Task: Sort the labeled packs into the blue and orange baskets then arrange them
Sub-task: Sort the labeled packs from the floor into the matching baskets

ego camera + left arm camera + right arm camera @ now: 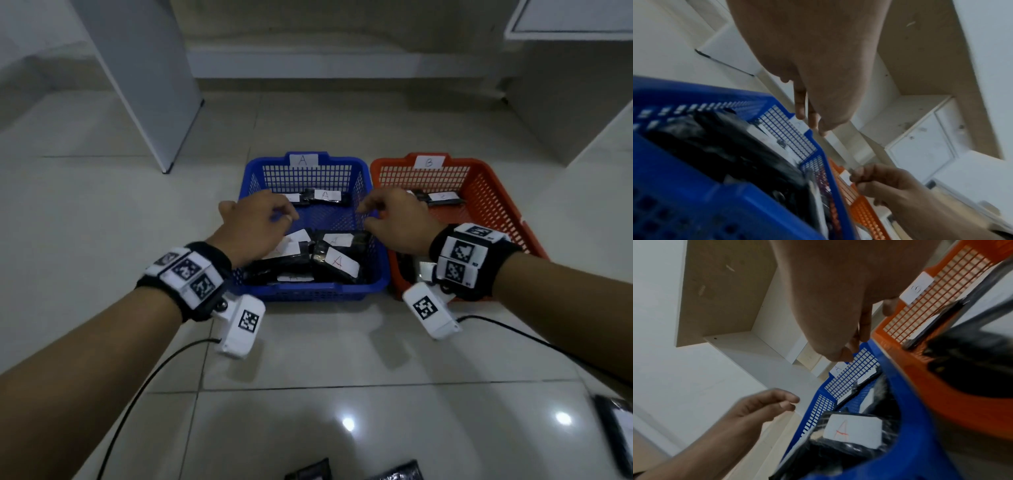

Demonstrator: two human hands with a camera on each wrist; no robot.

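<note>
Black film, glossy and crinkled, wraps every flat rectangular pack [337,262] with its white paper label, so I judge them light, a little slippery and soft enough to flex; I would take one by its long edges, thumb on one side and fingers on the other, rather than by the label, which might peel. Most of the packs marked A lie heaped at the near end of the blue plastic mesh basket [378,279], overlapping at odd angles, with two more flat along its far wall. My left hand [255,228] hovers over the basket's left side, its fingers [800,105] loosely curled and holding nothing, just above the heap and not touching it. My right hand [399,222] hangs over the rim where the blue basket meets the orange plastic mesh basket [486,202], its fingers [864,324] likewise loosely bent and empty. The orange basket, tagged B, holds a pack against its far wall and more dark packs under my right wrist, though I cannot read those. A few black packs remain on the pale tiled floor [342,359] at the near and right edges of the head view. Sorting looks nearly done, and the jumbled A heap between my hands seems the thing to straighten next.
</note>
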